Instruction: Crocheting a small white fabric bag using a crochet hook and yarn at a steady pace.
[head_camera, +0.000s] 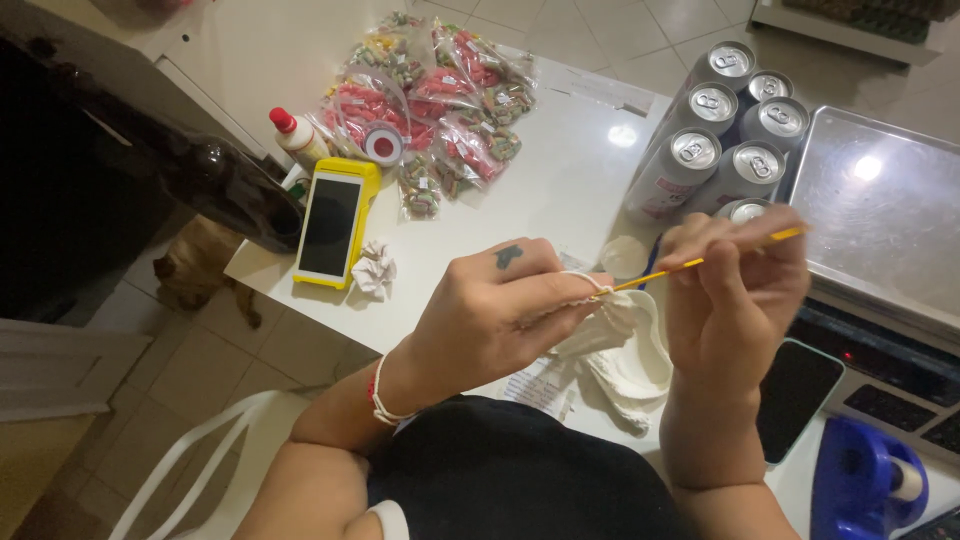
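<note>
Left hand (490, 315) pinches white crochet work (625, 350), fingers closed on it above the white surface (560, 180). Right hand (735, 290) grips a yellow crochet hook (700, 262), tip at the left fingertips; cans (720, 140) stand just behind.

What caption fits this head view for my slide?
Left hand pinches white crocheted fabric while right hand works a yellow crochet hook over a white table.
</note>
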